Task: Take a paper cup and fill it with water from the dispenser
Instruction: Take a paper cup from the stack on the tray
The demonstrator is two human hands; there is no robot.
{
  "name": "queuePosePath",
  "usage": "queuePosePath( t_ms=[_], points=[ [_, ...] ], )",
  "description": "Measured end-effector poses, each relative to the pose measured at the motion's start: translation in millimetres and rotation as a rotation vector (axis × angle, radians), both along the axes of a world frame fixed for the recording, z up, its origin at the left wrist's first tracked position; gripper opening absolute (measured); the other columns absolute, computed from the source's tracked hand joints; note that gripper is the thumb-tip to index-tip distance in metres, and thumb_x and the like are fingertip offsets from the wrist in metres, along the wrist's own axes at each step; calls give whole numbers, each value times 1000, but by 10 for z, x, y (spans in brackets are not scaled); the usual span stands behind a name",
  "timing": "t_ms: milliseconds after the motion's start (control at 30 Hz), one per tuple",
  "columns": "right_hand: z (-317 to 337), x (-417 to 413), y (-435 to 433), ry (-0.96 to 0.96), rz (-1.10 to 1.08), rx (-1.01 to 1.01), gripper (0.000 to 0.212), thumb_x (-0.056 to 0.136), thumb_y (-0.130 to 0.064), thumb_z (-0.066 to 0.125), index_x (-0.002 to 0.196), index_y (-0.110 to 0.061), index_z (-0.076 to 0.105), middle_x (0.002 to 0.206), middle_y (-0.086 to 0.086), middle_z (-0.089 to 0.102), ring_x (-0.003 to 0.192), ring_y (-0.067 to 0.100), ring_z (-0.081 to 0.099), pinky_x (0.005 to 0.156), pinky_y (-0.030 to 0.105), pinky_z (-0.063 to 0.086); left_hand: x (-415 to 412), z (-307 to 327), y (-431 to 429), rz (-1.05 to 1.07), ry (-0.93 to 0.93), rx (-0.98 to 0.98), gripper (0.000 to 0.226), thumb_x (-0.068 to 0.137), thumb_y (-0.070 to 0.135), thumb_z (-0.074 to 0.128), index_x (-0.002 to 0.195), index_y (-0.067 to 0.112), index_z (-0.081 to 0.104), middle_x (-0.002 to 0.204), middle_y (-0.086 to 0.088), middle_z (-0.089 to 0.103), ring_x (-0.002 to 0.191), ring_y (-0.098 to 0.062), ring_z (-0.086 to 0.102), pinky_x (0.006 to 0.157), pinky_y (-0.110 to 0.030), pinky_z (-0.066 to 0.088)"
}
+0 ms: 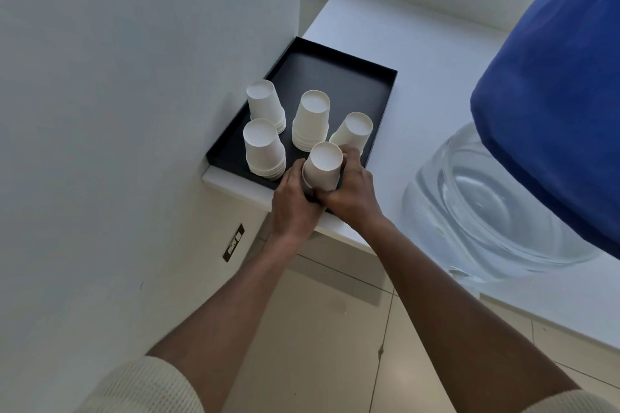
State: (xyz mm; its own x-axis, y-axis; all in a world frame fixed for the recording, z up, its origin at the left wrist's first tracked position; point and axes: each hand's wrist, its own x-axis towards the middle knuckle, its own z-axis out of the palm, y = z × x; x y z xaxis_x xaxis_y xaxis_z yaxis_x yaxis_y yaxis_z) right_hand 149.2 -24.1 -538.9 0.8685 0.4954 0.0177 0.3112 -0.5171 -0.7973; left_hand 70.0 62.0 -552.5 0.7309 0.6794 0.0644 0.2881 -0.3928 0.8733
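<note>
A white wall (117, 111) fills the left side, with a small dark outlet plate (234, 242) set low on it. Next to it, a black tray (339, 77) sits at the corner of the white tabletop (419, 43), pushed close against the wall. On the tray stand stacks of upside-down white paper cups: two stacks along the wall side (265, 106) (263, 147), one in the middle (311, 119), and one toward the tray's right edge (354, 131).

At the tray's near edge, both hands are wrapped around a fifth paper cup stack (322, 166). The left hand (295, 201) has its fingers curled round the lower part of the stack, gripping it from the left. The right hand (352, 188) closes on the same stack from the right, fingers bent around its far side. Both forearms reach up from cream knitted sleeves (141, 386).

Further right, a large clear water bottle (486, 204) stands on the tabletop, its upper part under a blue cover (553, 94). Beige floor tiles (318, 329) show below.
</note>
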Motion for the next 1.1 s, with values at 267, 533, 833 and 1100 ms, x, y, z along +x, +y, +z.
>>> queuePosePath(
  t_ms=[267, 533, 833, 1100],
  points=[
    [-29, 17, 59, -8, -10, 32, 101, 65, -21, 92, 146, -18, 32, 100, -14, 60, 95, 20, 59, 79, 29, 46, -49, -9, 20, -21, -24, -38, 51, 72, 5, 74, 121, 14, 64, 109, -4, 76, 97, -31, 68, 80, -41, 55],
    [-155, 8, 78, -62, -40, 48, 101, 69, -17, 88, 150, -17, 27, 86, -27, 53, 83, 17, 54, 62, 1, 41, -50, -44, 8, -7, -40, -7, 39, 78, 0, 70, 115, 13, 63, 103, -3, 75, 93, -31, 67, 77, -42, 54],
    [56, -82, -38, -146, -63, 140, 99, 72, -26, 90, 150, -17, 30, 93, -33, 54, 87, -1, 49, 68, -3, 38, -100, -16, 6, -36, -50, -25, 51, 73, 40, 64, 117, 16, 61, 95, -2, 76, 86, -31, 66, 69, -37, 50],
    [604, -244, -293, -247, -38, 232, 99, 68, -30, 92, 145, -26, 32, 112, -29, 57, 95, -11, 57, 77, -4, 38, -299, -26, -8, -68, 6, 91, 102, 75, 43, 90, 156, 8, 40, 148, -14, 62, 130, -33, 63, 105, -43, 52]
  ],
)
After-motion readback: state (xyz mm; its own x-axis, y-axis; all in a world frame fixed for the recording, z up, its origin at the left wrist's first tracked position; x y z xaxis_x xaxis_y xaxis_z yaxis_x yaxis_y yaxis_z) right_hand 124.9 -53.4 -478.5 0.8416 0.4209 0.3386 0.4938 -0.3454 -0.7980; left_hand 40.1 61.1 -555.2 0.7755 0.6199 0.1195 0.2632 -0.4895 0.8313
